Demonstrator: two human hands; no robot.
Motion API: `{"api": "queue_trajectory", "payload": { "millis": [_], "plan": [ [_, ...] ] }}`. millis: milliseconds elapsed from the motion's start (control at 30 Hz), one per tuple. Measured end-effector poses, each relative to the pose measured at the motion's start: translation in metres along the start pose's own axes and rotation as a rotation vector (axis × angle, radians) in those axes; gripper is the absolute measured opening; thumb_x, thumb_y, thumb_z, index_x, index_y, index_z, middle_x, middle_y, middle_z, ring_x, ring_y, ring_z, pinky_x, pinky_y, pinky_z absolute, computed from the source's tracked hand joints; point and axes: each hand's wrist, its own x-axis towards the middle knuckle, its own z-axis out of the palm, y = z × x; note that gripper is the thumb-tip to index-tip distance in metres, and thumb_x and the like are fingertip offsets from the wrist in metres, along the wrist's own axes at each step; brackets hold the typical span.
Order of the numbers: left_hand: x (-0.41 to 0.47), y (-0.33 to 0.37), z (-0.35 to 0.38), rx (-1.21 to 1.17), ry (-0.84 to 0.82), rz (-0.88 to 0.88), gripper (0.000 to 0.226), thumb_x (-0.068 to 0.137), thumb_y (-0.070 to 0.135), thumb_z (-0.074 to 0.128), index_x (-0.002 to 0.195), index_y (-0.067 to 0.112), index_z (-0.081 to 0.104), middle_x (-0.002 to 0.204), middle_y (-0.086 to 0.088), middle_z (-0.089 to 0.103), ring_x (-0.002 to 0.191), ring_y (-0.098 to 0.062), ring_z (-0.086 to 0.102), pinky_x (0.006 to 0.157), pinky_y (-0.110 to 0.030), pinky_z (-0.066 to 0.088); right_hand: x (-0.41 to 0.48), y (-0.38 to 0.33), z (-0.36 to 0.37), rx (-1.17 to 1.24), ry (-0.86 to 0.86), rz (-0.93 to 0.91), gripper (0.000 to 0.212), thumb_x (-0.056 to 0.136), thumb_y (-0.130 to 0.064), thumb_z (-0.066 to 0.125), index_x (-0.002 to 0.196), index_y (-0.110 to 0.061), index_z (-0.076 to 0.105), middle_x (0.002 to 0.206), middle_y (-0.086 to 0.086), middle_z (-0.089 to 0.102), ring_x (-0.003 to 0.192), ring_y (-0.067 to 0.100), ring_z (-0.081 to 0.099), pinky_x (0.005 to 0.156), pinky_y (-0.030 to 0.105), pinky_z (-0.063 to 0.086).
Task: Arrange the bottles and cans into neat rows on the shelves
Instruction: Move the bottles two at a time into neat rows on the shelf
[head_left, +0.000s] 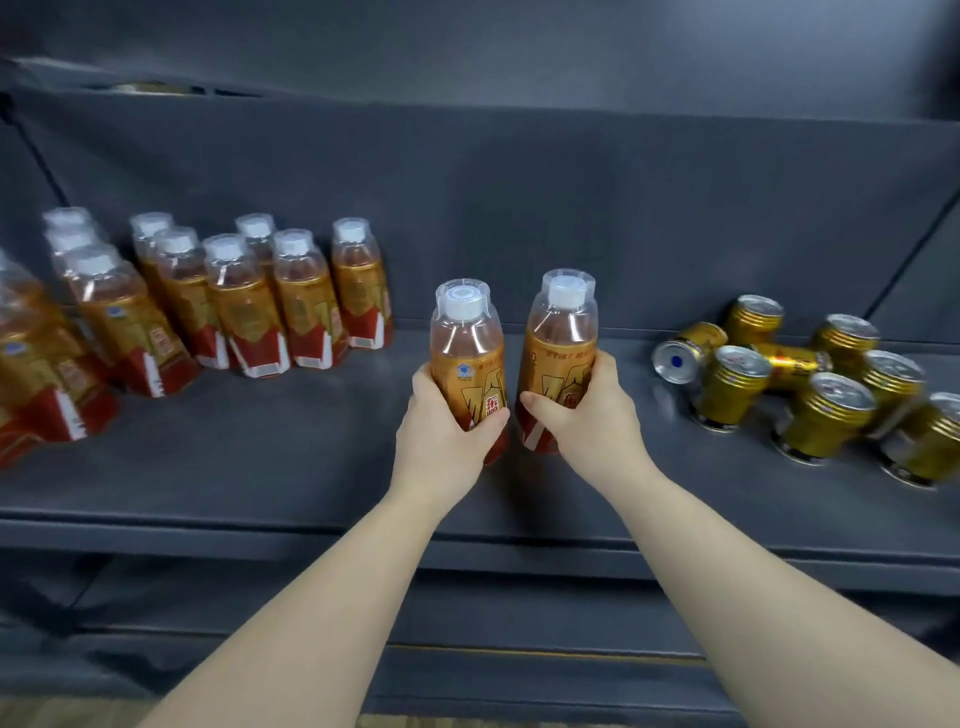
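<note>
Left hand is gripping bottle; right hand is gripping second bottle. Both are standing upright, side by side, at mid shelf. Rows are waiting well left, nearer left hand. Cans are lying jumbled to the right.

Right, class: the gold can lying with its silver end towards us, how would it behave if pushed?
The tipped gold can, round and on its side, would probably roll. Upright gold cans crowd beside it, so it would likely bump one and stop.
</note>
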Motion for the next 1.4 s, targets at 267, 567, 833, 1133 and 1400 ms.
{"api": "queue_trajectory", "payload": {
  "millis": [267,567,833,1133,1400],
  "plan": [
    [-0.008,0.04,0.063,-0.043,-0.258,0.106,0.073,0.082,0.038,0.079,0.137,0.027,0.033,0.126,0.009,0.053,0.113,-0.012,0.054,0.095,-0.035,0.051,-0.032,0.025,-0.073,-0.042,0.27,0.102,0.065,0.086,-0.036,0.076,0.137,-0.027,0.036,0.118,-0.017,0.051,0.106,0.005,0.051,0.086,0.025,0.047],
    [-0.03,0.066,0.115,-0.049,-0.557,0.271,0.075,0.08,0.044,0.079,0.138,0.028,0.033,0.129,0.006,0.056,0.114,-0.018,0.058,0.094,-0.043,0.056,-0.083,0.039,-0.121,-0.109,0.566,0.25,0.064,0.085,-0.044,0.074,0.134,-0.033,0.035,0.12,-0.017,0.053,0.11,0.009,0.053,0.091,0.032,0.051],
    [-0.081,0.093,0.162,-0.126,-0.809,0.385,0.078,0.08,0.04,0.081,0.141,0.029,0.034,0.13,0.01,0.056,0.117,-0.014,0.056,0.096,-0.035,0.051,-0.147,0.055,-0.164,-0.141,0.815,0.406,0.061,0.085,-0.038,0.077,0.131,-0.027,0.039,0.115,-0.009,0.058,0.101,0.014,0.057,0.08,0.028,0.048],
    [-0.164,0.127,0.214,-0.169,-1.057,0.459,0.079,0.082,0.039,0.078,0.144,0.03,0.03,0.124,0.016,0.049,0.108,-0.003,0.047,0.086,-0.024,0.043,-0.23,0.082,-0.231,-0.144,1.028,0.496,0.052,0.084,-0.034,0.079,0.117,-0.032,0.039,0.096,-0.021,0.056,0.086,0.002,0.056,0.07,0.024,0.046],
    [-0.242,0.161,0.258,-0.2,-1.141,0.524,0.079,0.077,0.042,0.081,0.14,0.032,0.034,0.119,0.017,0.054,0.105,-0.007,0.055,0.089,-0.028,0.047,-0.295,0.1,-0.293,-0.138,1.126,0.54,0.052,0.083,-0.034,0.08,0.118,-0.033,0.041,0.103,-0.014,0.062,0.095,0.011,0.061,0.074,0.027,0.046]
  ]
}}
